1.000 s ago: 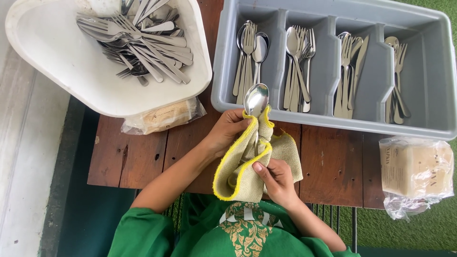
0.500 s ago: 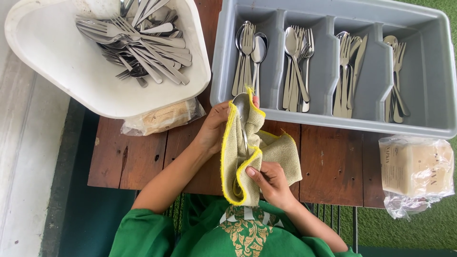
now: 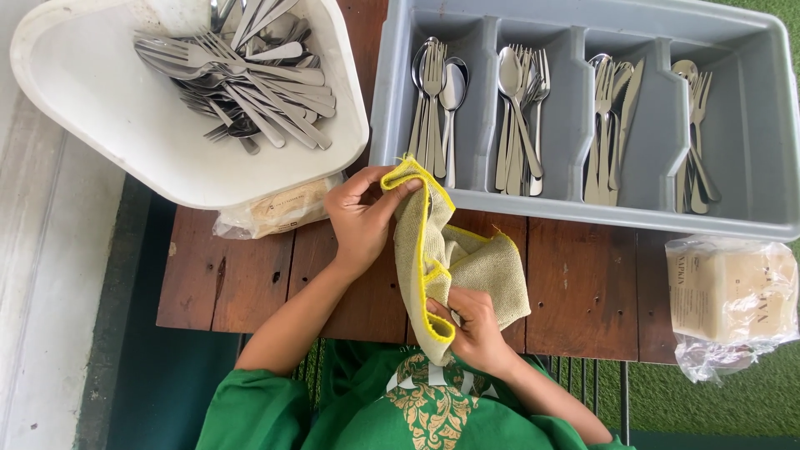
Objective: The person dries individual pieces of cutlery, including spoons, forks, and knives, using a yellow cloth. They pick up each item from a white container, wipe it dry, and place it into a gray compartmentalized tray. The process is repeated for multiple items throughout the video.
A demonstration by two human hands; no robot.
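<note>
My left hand (image 3: 362,221) pinches the top of a beige cloth with a yellow hem (image 3: 483,262), just below the grey cutlery tray (image 3: 575,208). My right hand (image 3: 475,325) grips the lower end of the same cloth, close to my green shirt. The cloth is folded lengthwise between both hands over the wooden table (image 3: 583,292). No spoon shows now; whatever is inside the fold is hidden.
A white tub (image 3: 125,142) at the upper left holds several loose forks and spoons. The grey tray has compartments with sorted spoons, forks and knives. Wrapped packs of paper napkins lie at the right (image 3: 733,292) and under the tub (image 3: 279,212). Green turf surrounds the table.
A spoon bowl stuck out of the cloth's top a second ago. The cloth has been pulled up over it, and the spoon no longer shows. Both hands stay on the cloth.
</note>
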